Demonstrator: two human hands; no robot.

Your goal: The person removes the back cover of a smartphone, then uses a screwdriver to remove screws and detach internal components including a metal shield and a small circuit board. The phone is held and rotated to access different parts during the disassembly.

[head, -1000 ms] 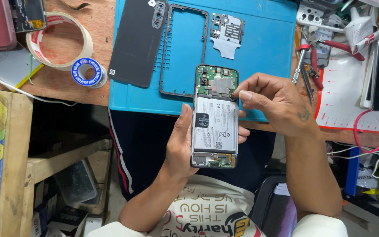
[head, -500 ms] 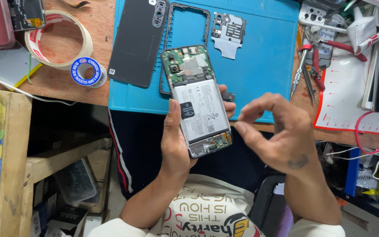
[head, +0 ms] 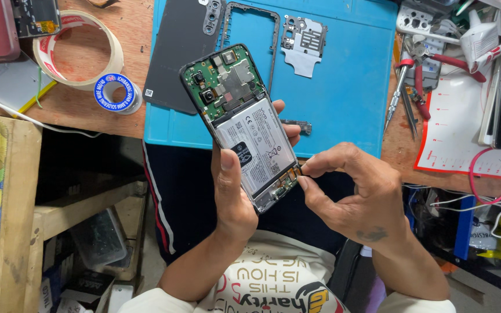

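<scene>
Opened phone (head: 249, 128) in left hand (head: 234, 194); right hand (head: 349, 194) pinching its bottom edge.

Blue work mat (head: 349, 98) on a wooden bench, bearing a dark grey phone back cover (head: 175, 58), a black mid-frame (head: 273, 35), a silver shield plate (head: 302, 43) and a small loose board (head: 296, 123). Left of mat: roll of tape (head: 79, 52), spool of solder wire (head: 117, 93). Right of mat: red-handled pliers (head: 436, 64), screwdriver (head: 395, 95), white sheet with red print (head: 459, 133).

white battery label (head: 256, 142) | black sticker (head: 242, 152) (lower left of it)
</scene>
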